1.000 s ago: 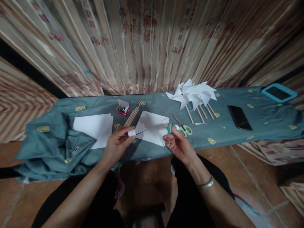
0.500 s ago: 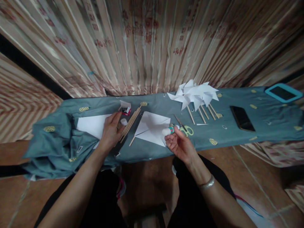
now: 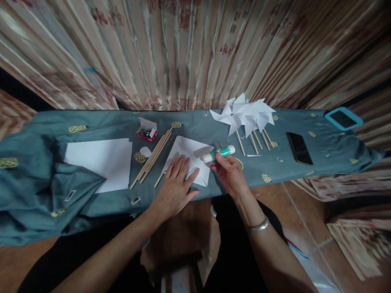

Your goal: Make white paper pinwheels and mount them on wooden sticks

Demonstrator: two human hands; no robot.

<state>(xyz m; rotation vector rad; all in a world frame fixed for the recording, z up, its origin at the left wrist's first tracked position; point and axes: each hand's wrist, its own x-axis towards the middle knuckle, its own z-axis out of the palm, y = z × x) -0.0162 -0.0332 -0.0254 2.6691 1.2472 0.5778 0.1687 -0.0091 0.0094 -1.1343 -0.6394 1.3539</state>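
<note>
My left hand (image 3: 175,185) lies flat with spread fingers on a white piece of paper (image 3: 191,148) that has cut lines near its corners. A wooden stick (image 3: 158,180) pokes out from under the paper's left corner. In my right hand (image 3: 229,171) is an uncapped glue stick (image 3: 222,152), green and white, its white end pointing left over the paper's right corner. The white cap (image 3: 145,151) lies left of the bundle of wooden sticks (image 3: 154,156). Scissors, mostly hidden, lie behind my right hand; a bit of the yellow-green handle (image 3: 239,162) shows.
White paper pinwheels (image 3: 244,114) on sticks lie at the back right. A small open box of pins (image 3: 147,131) stands behind the cap. Paper sheets (image 3: 100,156) lie at left, partly under bunched cloth (image 3: 45,183). A phone (image 3: 299,148) and a blue-framed tablet (image 3: 343,118) are at right.
My left hand has moved right, from beside the cap and sticks onto the paper. The glue stick, still in my right hand, has turned more fully into view. The camera view has shifted.
</note>
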